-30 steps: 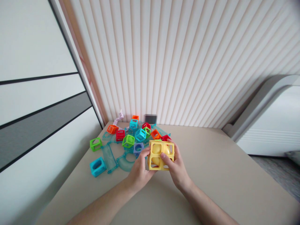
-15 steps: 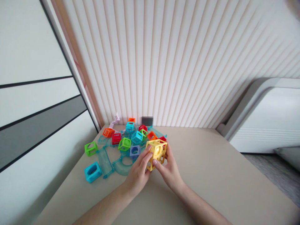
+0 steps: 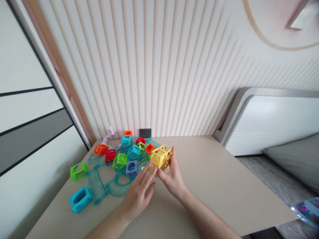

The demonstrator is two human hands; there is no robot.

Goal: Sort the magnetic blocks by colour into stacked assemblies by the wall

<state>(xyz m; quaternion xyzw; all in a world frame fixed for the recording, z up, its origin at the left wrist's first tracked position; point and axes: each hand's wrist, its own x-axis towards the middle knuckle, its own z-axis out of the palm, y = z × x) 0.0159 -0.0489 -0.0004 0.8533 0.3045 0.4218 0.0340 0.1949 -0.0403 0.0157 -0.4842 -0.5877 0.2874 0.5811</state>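
**A:** What am I holding here?

**B:** My right hand [image 3: 171,177] has its grip clamped on the yellow open-frame plastic cube block [image 3: 161,156], thumb under the near lower corner and fingers up the far side. The block sits tilted, just above the beige counter [image 3: 224,186]. My left hand [image 3: 138,196] is spread open, fingertips right beside the cube's near-left corner; I cannot tell if they touch it.

**A:** How will it handle?

**B:** I judge it light and stiff: a hollow frame, smooth and likely a bit slippery on the flat bars. The corners and the window openings look like the surest places to hook a finger.

**A:** Room to move?

**B:** Left of the yellow cube it is crowded: the blue-violet plastic cube with a round hole [image 3: 132,167], the lime green frame cube [image 3: 119,161] and the clear teal curved track piece [image 3: 119,182] lie close together. Right of the cube the counter is bare out to its edge, beyond which the floor drops away. Behind it, the ribbed wall [image 3: 174,83] closes things off.
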